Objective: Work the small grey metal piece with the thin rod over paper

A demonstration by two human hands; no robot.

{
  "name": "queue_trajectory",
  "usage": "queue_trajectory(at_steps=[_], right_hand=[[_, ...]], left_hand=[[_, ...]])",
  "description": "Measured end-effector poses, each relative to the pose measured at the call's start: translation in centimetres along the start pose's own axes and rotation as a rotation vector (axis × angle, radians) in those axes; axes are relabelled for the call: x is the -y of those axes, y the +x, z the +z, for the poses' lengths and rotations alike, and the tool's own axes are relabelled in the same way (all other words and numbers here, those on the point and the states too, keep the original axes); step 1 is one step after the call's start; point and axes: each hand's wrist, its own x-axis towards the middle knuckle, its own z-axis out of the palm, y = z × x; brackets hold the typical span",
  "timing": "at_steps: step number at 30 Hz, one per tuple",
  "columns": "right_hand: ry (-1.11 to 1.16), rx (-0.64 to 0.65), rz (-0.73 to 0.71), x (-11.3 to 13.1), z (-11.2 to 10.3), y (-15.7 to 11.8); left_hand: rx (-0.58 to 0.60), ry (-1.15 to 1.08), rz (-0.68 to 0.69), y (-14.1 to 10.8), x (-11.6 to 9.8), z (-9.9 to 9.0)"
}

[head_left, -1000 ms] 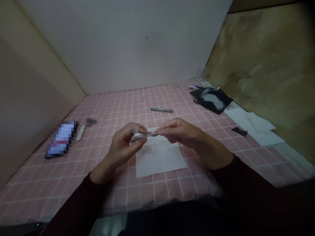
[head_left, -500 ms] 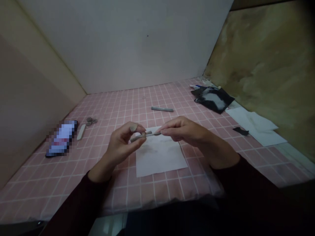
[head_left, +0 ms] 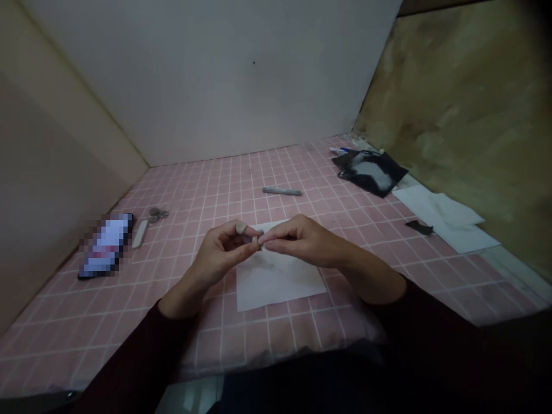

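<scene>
Over a white paper sheet [head_left: 280, 282], my left hand [head_left: 219, 251] pinches a small light-brown piece [head_left: 255, 240] between thumb and fingertips. A pale wrap is round one of its fingers. My right hand [head_left: 302, 241] is closed in a pinch right beside that piece, its fingertips meeting those of my left hand; what it grips is hidden. Part of a thin grey stick shows behind the fingertips. Farther back on the pink checked cloth [head_left: 207, 190] lies a grey rod [head_left: 282, 191].
At the left lie a phone [head_left: 107, 244], a pale flat strip [head_left: 140, 234] and scissors [head_left: 157, 215]. To the right are a black sheet with grey powder [head_left: 371, 172], white papers [head_left: 452, 224] and a black scrap [head_left: 419, 227]. Walls stand behind and at both sides.
My right hand has moved left, up to the fingertips of my left hand. The thin tool that showed between the hands is now mostly hidden.
</scene>
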Motion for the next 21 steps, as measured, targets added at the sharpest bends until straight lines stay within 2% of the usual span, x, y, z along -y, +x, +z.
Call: queue_trajectory(at_steps=[5, 9, 14, 18, 21], right_hand=[[-0.05, 0.014, 0.016, 0.24, -0.34, -0.2], [0.071, 0.021, 0.051, 0.08, -0.27, -0.09], [0.225, -0.032, 0.171, 0.1, -0.56, 0.0], [0.299, -0.005, 0.196, -0.05, -0.21, 0.26], [0.354, -0.021, 0.216, -0.23, -0.15, 0.34]], left_hand=[[-0.024, 0.001, -0.005, 0.03, 0.04, 0.1], [0.033, -0.001, -0.011, -0.08, 0.04, 0.08], [-0.032, 0.052, 0.077, -0.19, -0.29, -0.14], [0.01, 0.155, 0.073, -0.43, -0.66, 0.04], [-0.021, 0.2, 0.15, -0.55, -0.84, 0.16]])
